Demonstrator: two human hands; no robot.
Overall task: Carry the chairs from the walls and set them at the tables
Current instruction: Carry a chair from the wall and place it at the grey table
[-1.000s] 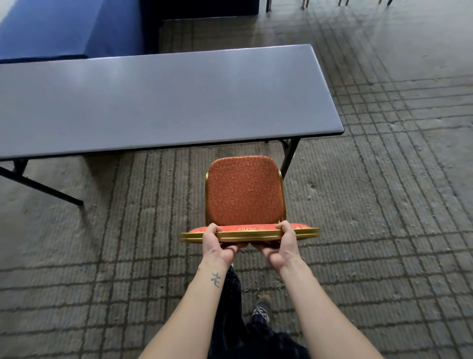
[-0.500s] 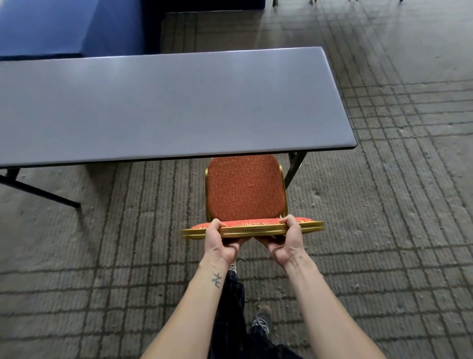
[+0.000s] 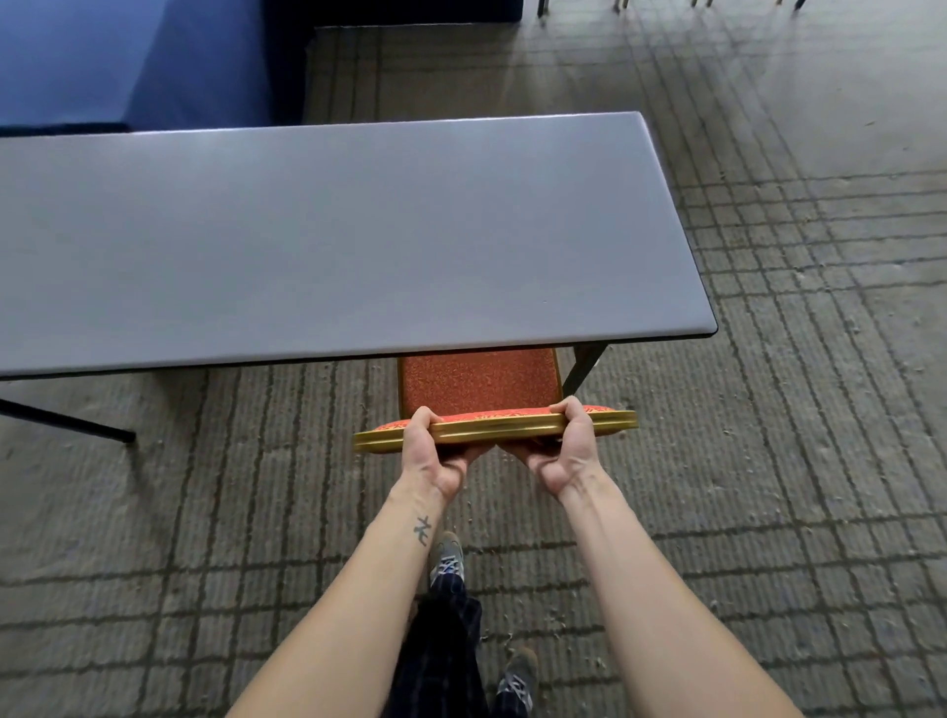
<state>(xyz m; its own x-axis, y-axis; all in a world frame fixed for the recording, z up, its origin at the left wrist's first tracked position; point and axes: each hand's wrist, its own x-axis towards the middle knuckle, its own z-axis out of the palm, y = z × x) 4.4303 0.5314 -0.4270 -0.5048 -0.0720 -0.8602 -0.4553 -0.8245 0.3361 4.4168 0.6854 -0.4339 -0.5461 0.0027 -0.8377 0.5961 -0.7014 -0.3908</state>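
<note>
A chair point(image 3: 479, 384) with red-orange upholstery and a gold frame is at the near edge of the long grey table point(image 3: 328, 241), toward its right end. Its seat runs under the tabletop, so only part of the seat cushion shows. My left hand point(image 3: 433, 451) grips the gold top edge of the backrest on the left. Gripping the same edge on the right is my right hand point(image 3: 569, 446). Thumbs lie over the top, fingers curl underneath. The chair legs are hidden.
Black folding table legs point(image 3: 584, 366) stand right of the chair, and another leg point(image 3: 66, 420) reaches out at the left. A blue-draped table point(image 3: 128, 61) is beyond. Chair legs point(image 3: 666, 4) show at the far top. Patterned carpet point(image 3: 794, 410) spreads to the right.
Both hands have pushed the chair forward toward the table. Its seat has slid further under the tabletop, and I have stepped closer.
</note>
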